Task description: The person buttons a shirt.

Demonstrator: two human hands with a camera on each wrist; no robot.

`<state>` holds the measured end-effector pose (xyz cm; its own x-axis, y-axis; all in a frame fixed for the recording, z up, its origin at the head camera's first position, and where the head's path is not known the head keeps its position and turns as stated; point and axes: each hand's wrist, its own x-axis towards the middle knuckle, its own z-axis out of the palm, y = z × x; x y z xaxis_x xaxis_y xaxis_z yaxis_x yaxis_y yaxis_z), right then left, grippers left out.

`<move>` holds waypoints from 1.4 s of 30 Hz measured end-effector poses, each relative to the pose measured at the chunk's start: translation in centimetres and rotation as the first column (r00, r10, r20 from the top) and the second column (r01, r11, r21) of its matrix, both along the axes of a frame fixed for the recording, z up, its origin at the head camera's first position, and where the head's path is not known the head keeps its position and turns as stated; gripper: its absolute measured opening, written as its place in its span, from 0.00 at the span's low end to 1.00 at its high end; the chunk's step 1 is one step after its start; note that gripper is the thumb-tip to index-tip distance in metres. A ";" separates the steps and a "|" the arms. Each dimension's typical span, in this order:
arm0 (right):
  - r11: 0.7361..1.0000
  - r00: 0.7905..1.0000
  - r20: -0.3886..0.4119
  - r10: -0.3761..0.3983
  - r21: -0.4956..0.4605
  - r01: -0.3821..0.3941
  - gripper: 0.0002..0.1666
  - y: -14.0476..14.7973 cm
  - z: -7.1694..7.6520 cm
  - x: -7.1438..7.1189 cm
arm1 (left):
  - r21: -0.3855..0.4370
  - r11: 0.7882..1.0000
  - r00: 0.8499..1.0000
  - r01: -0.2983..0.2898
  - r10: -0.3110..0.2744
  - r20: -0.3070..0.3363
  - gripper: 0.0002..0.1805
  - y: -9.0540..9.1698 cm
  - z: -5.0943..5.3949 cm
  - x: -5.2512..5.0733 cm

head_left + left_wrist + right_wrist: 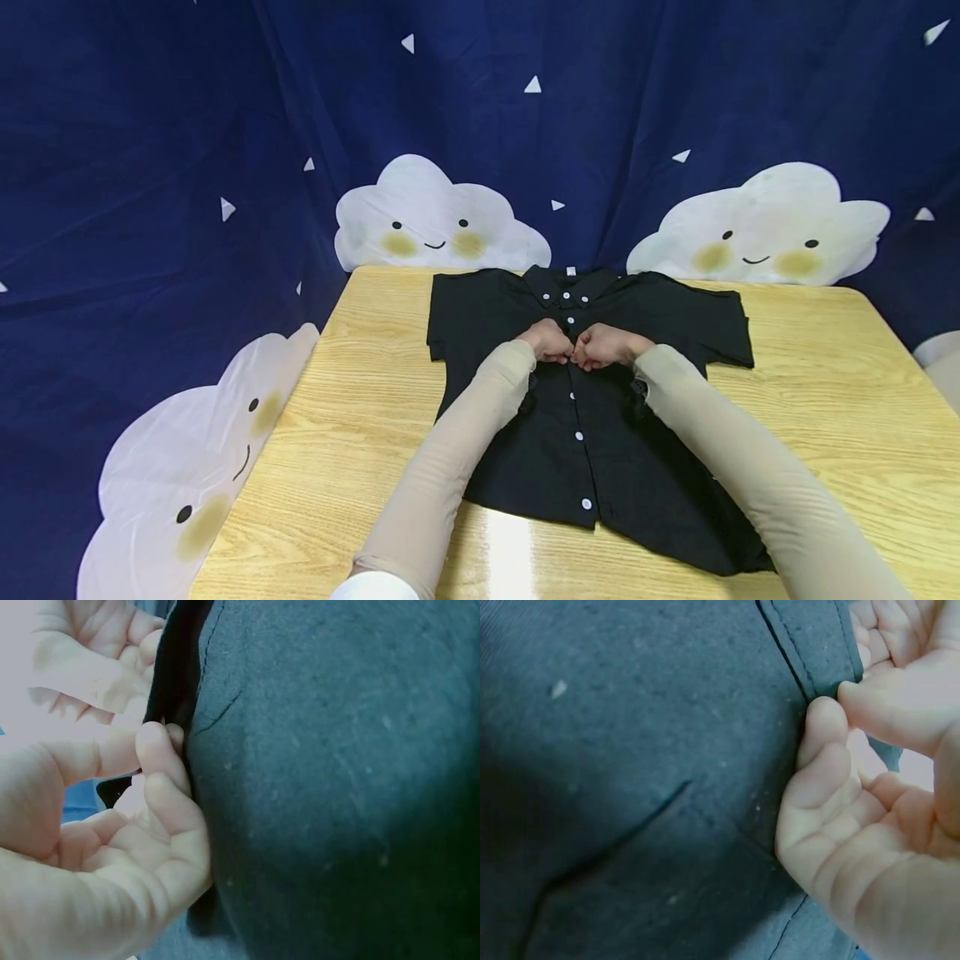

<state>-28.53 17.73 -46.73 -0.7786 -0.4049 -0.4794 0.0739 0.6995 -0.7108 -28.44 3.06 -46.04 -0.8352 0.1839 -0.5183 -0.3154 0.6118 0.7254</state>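
Note:
A black short-sleeved shirt [517, 467] with white buttons lies face up, its collar at the far side. At the front placket, mid-chest, both hands meet. My left hand [548, 341] pinches the placket edge between thumb and fingers; the left wrist view shows this left hand [127, 817] at the folded cloth edge. From the other side my right hand [604, 346] pinches the placket too, and the right wrist view has its thumb and fingertips [826, 720] on the stitched strip. Any button between the fingertips is hidden.
The shirt lies on a light wooden table [322, 467]. A dark blue curtain [480, 100] with white clouds hangs behind and to the left. Lower on the placket, a white button [587, 503] sits near the hem. Pale sleeves cover both forearms.

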 end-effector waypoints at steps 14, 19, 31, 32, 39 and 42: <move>1.000 1.000 0.003 -0.006 0.011 0.006 0.07 -0.2 0.2 0.2 | 0.007 0.999 0.998 0.039 -0.038 -0.041 0.13 -0.1 -0.4 0.1; 1.000 1.000 0.018 0.003 -0.001 -0.003 0.07 -0.2 0.2 0.3 | 0.015 0.998 0.998 0.053 -0.052 -0.030 0.10 -0.3 -0.7 -0.1; 0.999 0.998 0.058 0.031 -0.038 -0.029 0.09 -0.1 0.1 -0.2 | -0.030 0.997 0.997 0.065 -0.066 -0.032 0.04 -0.9 -0.5 -0.4; 0.998 0.997 0.064 0.037 -0.044 -0.034 0.09 0.0 0.1 -0.3 | -0.056 0.996 0.996 0.075 -0.077 -0.037 0.06 -0.9 -0.5 -0.4; 0.996 0.994 0.097 0.051 -0.072 -0.044 0.09 0.3 0.2 -0.5 | -0.180 0.972 0.983 0.149 -0.164 -0.077 0.14 -1.0 -0.8 -0.7; 0.996 0.994 0.088 0.058 -0.079 -0.051 0.09 0.4 0.2 -0.3 | -0.183 0.971 0.981 0.156 -0.175 -0.088 0.13 -1.1 -1.0 -0.7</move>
